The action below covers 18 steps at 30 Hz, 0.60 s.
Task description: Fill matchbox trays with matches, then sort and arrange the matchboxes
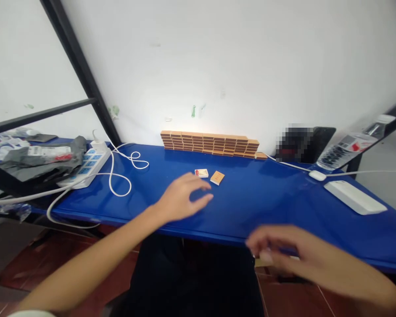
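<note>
My left hand (pixel 186 200) hovers over the blue table with its thumb and fingers apart and nothing between them. Just beyond its fingertips lies a small white matchbox tray (pixel 201 173) holding matches with red heads. An orange matchbox cover (pixel 217 178) rests beside the tray, apart from it. My right hand (pixel 284 248) is at the table's front edge, fingers bent and smeared by motion. A pale yellowish strip (pixel 264 263) shows beneath it; I cannot tell whether the hand touches it.
Against the wall stands a long row of stacked matchboxes (pixel 214 144). A power strip (pixel 89 167) with looping white cables and a grey plastic bag (pixel 49 156) are at left. At right are a plastic bottle (pixel 348 147), a white box-shaped object (pixel 354 197) and a dark object (pixel 323 141).
</note>
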Each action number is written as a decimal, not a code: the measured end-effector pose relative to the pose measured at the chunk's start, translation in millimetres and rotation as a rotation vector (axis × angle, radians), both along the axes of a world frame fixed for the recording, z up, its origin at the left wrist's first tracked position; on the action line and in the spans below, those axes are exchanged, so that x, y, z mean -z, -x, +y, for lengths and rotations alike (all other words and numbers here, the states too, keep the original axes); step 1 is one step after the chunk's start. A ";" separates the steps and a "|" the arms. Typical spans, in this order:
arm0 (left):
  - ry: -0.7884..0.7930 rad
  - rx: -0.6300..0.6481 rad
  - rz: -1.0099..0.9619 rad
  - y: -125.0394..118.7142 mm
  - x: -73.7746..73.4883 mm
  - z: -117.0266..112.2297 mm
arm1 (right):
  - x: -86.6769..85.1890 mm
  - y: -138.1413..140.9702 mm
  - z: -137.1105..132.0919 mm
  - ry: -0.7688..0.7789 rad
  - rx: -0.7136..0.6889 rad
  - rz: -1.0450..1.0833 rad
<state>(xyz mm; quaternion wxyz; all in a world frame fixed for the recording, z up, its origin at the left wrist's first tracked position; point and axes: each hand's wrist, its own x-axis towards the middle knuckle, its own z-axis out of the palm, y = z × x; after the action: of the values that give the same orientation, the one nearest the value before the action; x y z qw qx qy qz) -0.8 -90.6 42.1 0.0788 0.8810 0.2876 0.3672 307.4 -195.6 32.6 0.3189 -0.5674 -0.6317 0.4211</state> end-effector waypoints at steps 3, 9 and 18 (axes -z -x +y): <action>0.015 -0.126 0.198 0.9 -0.6 72.6 | -39.2 19.7 100.3 -0.185 -0.354 -0.271; 0.131 -0.093 0.331 3.7 24.8 131.5 | -16.5 30.4 219.0 -0.238 -0.531 -0.451; 0.243 -0.023 0.168 13.6 38.1 142.5 | 22.4 29.3 217.2 -0.359 -0.258 -0.420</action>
<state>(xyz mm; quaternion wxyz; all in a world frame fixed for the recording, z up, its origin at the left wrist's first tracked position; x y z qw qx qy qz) -14.4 51.9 4.0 0.1562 0.8894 0.3453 0.2556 278.1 21.6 10.3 0.2203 -0.4915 -0.8151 0.2131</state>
